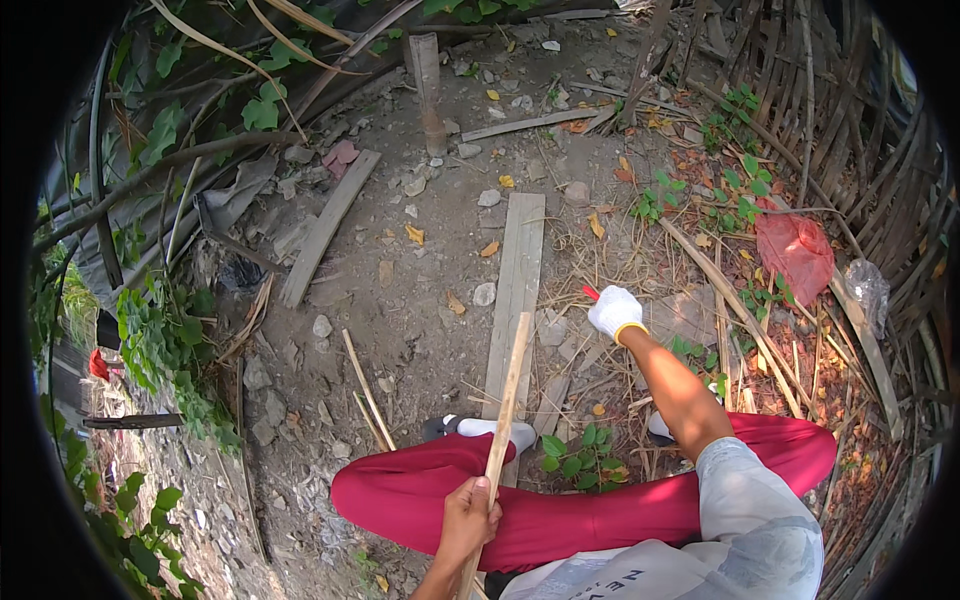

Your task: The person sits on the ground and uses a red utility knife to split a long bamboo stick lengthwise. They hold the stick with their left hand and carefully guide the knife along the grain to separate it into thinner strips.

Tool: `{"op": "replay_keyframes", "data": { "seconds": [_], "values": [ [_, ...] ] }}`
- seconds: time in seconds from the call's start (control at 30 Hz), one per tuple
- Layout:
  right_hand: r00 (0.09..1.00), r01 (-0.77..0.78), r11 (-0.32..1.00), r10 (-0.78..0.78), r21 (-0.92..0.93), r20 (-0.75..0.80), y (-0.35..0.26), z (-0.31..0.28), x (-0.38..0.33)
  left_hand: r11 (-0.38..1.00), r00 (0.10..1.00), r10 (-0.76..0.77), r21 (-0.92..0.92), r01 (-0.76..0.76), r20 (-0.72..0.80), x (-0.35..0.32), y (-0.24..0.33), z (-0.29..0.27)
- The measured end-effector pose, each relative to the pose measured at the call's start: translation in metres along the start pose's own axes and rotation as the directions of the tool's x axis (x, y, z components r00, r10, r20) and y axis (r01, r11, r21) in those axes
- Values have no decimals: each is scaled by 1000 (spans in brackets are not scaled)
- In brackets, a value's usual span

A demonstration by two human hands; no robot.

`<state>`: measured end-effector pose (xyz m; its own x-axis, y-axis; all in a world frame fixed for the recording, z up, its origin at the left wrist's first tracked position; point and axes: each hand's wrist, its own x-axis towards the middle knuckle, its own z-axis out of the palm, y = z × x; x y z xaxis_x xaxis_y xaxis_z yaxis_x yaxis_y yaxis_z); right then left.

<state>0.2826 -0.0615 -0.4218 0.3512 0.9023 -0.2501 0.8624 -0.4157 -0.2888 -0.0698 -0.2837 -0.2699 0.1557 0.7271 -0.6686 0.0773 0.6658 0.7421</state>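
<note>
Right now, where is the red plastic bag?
In the head view, the red plastic bag lies on the ground at the person's right, beyond the gloved right hand, beside a clear plastic bag near the stick fence.

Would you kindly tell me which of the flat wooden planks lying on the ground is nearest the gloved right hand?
The pale plank just left of the gloved right hand; the other plank lies further left.

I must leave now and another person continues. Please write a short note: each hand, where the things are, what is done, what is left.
Left hand: bare, closed around a long bamboo stick, held upright over the lap.
Right hand: in a white glove, reaching down to the ground, gripping a red-handled tool; its blade is hidden.
A grey wooden plank lies ahead on the dirt, between the feet.
Done: stick and tool are in hand.
Left: no cut shows on the stick yet.
</note>
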Motion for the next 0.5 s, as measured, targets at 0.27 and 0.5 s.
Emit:
{"op": "replay_keyframes", "data": {
  "seconds": [0.27, 0.5],
  "values": [
    [928, 310, 898, -357, 313, 105, -24, -11, -100, 981, 997, -66, -183, 72, 34, 48, 8, 0],
    [845, 519, 821, -535, 238, 0, -62, -55, -153, 925, 960, 187, 291, -244, 209, 47, -1, 11]
  ]
}}
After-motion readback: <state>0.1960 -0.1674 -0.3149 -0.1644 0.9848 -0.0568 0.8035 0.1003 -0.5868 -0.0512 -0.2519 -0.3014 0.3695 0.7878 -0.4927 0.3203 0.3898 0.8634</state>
